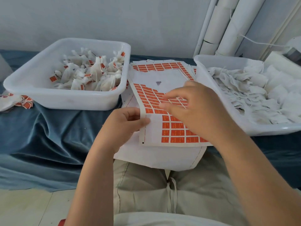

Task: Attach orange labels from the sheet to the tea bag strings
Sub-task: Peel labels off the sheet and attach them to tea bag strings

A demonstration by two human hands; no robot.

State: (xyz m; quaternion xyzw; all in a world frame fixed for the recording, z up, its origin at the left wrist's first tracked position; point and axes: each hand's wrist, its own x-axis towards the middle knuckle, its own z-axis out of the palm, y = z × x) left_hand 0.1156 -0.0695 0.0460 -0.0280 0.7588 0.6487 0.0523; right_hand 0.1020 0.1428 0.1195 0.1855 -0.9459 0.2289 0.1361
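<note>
Label sheet (172, 128) centre, at desk (48, 136) front edge, atop further sheets (156, 67). Left of it: tub (65, 98) with labelled tea bags (91, 74). Right: second tub (228, 62) with unlabelled tea bags (244, 92). Pipes (228, 26) behind second tub. Loose labels (24, 101) on desk, left of first tub.

Soft even daylight, wide-angle edge distortion

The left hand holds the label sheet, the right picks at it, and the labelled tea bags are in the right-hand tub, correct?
Only the tub is wrong: the head view shows the labelled tea bags in the left tub. The left hand holds the label sheet; the right hand picks at it.
</note>
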